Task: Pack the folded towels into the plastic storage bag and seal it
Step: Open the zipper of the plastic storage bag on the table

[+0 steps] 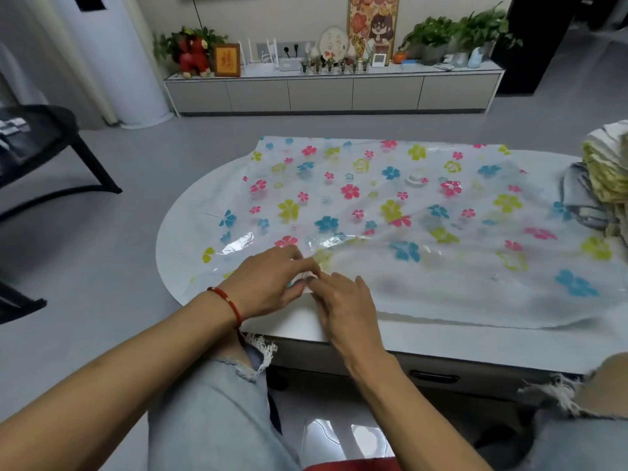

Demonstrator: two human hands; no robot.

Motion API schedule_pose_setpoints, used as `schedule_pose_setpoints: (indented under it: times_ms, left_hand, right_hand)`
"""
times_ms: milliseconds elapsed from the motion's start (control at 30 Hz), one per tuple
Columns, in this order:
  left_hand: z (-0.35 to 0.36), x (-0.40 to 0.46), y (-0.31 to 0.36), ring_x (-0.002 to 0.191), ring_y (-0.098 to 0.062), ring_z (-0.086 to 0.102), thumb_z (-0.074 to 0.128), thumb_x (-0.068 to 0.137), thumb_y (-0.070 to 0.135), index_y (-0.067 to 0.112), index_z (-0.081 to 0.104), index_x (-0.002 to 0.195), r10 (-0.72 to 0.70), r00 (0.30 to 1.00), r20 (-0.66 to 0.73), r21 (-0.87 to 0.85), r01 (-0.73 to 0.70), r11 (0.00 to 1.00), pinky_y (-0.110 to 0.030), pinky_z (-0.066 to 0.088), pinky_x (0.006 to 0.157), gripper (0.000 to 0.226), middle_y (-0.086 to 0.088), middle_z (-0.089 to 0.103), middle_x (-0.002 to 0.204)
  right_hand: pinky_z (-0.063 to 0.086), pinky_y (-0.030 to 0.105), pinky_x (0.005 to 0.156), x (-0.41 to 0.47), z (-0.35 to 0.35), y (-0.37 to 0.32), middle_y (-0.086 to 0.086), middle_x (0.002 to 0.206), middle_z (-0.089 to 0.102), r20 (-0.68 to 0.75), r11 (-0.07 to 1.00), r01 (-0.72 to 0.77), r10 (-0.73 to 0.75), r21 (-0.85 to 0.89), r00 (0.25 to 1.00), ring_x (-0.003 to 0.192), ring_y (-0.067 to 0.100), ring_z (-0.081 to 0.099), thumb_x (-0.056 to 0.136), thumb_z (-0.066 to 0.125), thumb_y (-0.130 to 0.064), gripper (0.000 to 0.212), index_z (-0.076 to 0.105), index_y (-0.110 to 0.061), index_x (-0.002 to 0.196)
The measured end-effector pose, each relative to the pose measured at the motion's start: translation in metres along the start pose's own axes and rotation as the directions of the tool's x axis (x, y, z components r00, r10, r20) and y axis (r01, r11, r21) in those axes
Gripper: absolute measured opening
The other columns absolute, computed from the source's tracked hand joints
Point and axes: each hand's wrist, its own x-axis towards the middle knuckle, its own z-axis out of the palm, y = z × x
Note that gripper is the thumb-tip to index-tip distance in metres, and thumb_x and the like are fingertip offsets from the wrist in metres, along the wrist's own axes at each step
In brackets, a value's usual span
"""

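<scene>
Head view. Hands meet at the near edge of the plastic storage bag [390, 212], which lies flat and spread across the white bench [190, 232]. Left hand [268, 283], with a red bracelet [227, 300] at its wrist, has fingers curled and pinches the bag's near edge between thumb and fingertips. Right hand [343, 307] lies just beside it, palm down, fingers bent, its fingertips pressing or pinching the same edge; which of the two cannot be told. The two hands touch at the fingertips.

One bag is present: clear plastic printed with pink, blue and yellow flowers, with one round white valve [415, 178] beyond the hands, near the bag's middle. Its far edge overhangs the bench's far side. One stack of folded towels [608, 178] stands at the bag's right end, touching it, yellow-and-white patterned cloths uppermost; a grey towel [577, 195] lies against the stack's base. The stack is cut off by the frame, so its towels cannot be counted.

Beyond the bag, across the grey floor, a long low cabinet [333, 93] carries potted plants, a red plush toy [193, 57] and small ornaments.
</scene>
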Motion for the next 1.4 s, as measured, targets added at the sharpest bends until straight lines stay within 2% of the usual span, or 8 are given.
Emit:
schedule_pose_setpoints:
  times_ms: [200, 333, 500, 667, 833, 1167, 1300, 1400]
  left_hand:
    - [-0.015, 0.03, -0.016, 0.096, -0.034, 0.067, 0.051, 0.091, -0.007, 0.015, 0.072, 0.112, -0.185, 0.948, -0.26, -0.04, 0.181, 0.983, -0.044, 0.054, 0.088, 0.037, -0.015, 0.073, 0.102]
    - [-0.029, 0.045, -0.019, 0.076, -0.021, 0.066, 0.051, 0.098, 0.011, 0.014, 0.065, 0.122, -0.373, 0.854, -0.362, -0.373, 0.235, 0.898, -0.033, 0.053, 0.083, 0.027, -0.009, 0.071, 0.106]
    - [-0.031, 0.017, -0.01, 0.091, -0.008, 0.057, 0.07, 0.086, 0.023, 0.038, 0.037, 0.146, -0.096, 0.995, -0.027, -0.366, 0.079, 0.927, -0.016, 0.048, 0.079, 0.07, 0.003, 0.045, 0.127]
    - [-0.027, -0.012, -0.018, 0.096, -0.023, 0.062, 0.054, 0.096, 0.034, 0.036, 0.065, 0.121, -0.013, 1.0, -0.005, 0.045, 0.013, 0.999, -0.036, 0.05, 0.078, 0.027, 0.0, 0.064, 0.11]
    - [-0.04, 0.002, -0.029, 0.09, -0.027, 0.07, 0.058, 0.094, 0.016, 0.023, 0.073, 0.114, -0.028, 0.996, -0.079, 0.039, 0.032, 0.999, -0.035, 0.052, 0.078, 0.025, -0.003, 0.077, 0.102]
    - [-0.083, 0.037, -0.06, 0.088, -0.041, 0.069, 0.057, 0.09, -0.005, 0.012, 0.076, 0.11, -0.172, 0.898, -0.404, 0.082, 0.223, 0.971, -0.043, 0.055, 0.081, 0.032, -0.016, 0.076, 0.101]
    - [-0.075, 0.044, -0.037, 0.104, -0.035, 0.063, 0.053, 0.087, -0.004, 0.017, 0.072, 0.117, -0.138, 0.944, -0.3, 0.08, 0.169, 0.982, -0.043, 0.053, 0.088, 0.042, -0.012, 0.071, 0.119]
    - [-0.063, 0.052, -0.012, 0.123, -0.035, 0.05, 0.058, 0.089, 0.006, 0.026, 0.068, 0.125, -0.017, 0.986, -0.164, 0.151, 0.042, 0.988, -0.049, 0.05, 0.096, 0.042, -0.011, 0.055, 0.143]
  right_hand:
    - [0.049, 0.064, 0.101, -0.028, 0.014, 0.01, 0.006, 0.108, 0.075, -0.064, 0.999, -0.022, 0.019, -0.043, 0.998, 0.109, 0.034, 0.069, 0.084, 0.081, -0.011, 0.02, 0.079, -0.018, 0.102]
    - [0.046, 0.061, 0.106, -0.039, 0.013, 0.009, 0.002, 0.107, 0.074, -0.073, 0.996, -0.072, 0.068, -0.045, 0.995, 0.114, 0.031, 0.066, 0.088, 0.072, -0.019, 0.014, 0.079, -0.019, 0.1]
    - [0.042, 0.047, 0.102, 0.003, -0.001, -0.024, 0.001, 0.113, 0.072, -0.05, 1.0, 0.005, -0.005, -0.008, 0.999, 0.112, 0.029, 0.063, 0.104, 0.049, -0.029, 0.03, 0.069, -0.023, 0.127]
    - [0.045, 0.044, 0.086, 0.016, 0.0, -0.026, 0.003, 0.107, 0.072, -0.007, 0.999, 0.049, -0.049, 0.011, 0.999, 0.102, 0.031, 0.062, 0.106, 0.047, -0.023, 0.029, 0.072, -0.021, 0.119]
    - [0.042, 0.043, 0.079, -0.005, 0.017, -0.02, 0.003, 0.098, 0.067, 0.007, 0.999, 0.045, -0.045, 0.001, 0.999, 0.096, 0.031, 0.06, 0.106, 0.047, -0.026, 0.027, 0.072, -0.021, 0.117]
    - [0.044, 0.056, 0.109, -0.048, 0.029, 0.002, 0.004, 0.125, 0.071, -0.027, 0.992, 0.12, -0.119, 0.029, 0.993, 0.123, 0.037, 0.061, 0.095, 0.066, -0.011, 0.034, 0.071, -0.018, 0.128]
    - [0.036, 0.046, 0.119, -0.045, 0.01, 0.009, 0.004, 0.141, 0.066, 0.073, 0.99, 0.022, -0.033, 0.141, 0.997, 0.138, 0.03, 0.052, 0.1, 0.047, -0.051, 0.049, 0.07, -0.023, 0.132]
    - [0.018, 0.046, 0.127, -0.029, -0.017, 0.041, 0.007, 0.156, 0.052, -0.045, 0.974, -0.179, 0.187, 0.137, 0.981, 0.149, 0.027, 0.04, 0.104, 0.046, -0.046, 0.047, 0.065, -0.022, 0.14]
